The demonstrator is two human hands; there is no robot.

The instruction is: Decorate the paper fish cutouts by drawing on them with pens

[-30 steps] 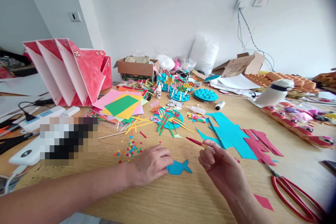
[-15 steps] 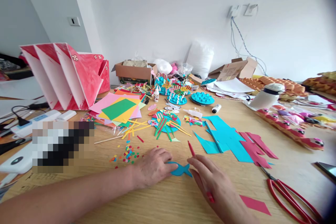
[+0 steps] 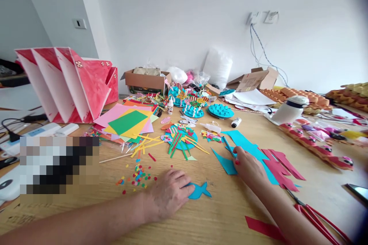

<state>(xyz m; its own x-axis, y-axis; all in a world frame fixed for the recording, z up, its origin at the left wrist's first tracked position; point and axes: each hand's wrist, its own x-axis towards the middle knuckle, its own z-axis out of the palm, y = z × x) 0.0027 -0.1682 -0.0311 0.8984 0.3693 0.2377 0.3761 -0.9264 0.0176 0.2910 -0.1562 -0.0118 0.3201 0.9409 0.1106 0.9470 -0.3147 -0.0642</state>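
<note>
My left hand rests on the wooden table, fingers curled down over the head of a blue paper fish, pinning it. My right hand reaches forward and lies on the blue paper offcuts, fingers closed, beside a thin blue strip. A small red end, which looks like the red pencil, shows at its fingers. Dark red paper pieces lie just right of that hand.
Red scissors and a red scrap lie near right. Ahead are confetti dots, a blue disc with coloured strips, a coloured paper stack, a glue bottle and a cardboard box. A red-and-white folded board stands left.
My right hand has moved forward and right, from beside the fish onto the blue offcuts; the pencil no longer sticks up. My left hand has stayed on the fish.
</note>
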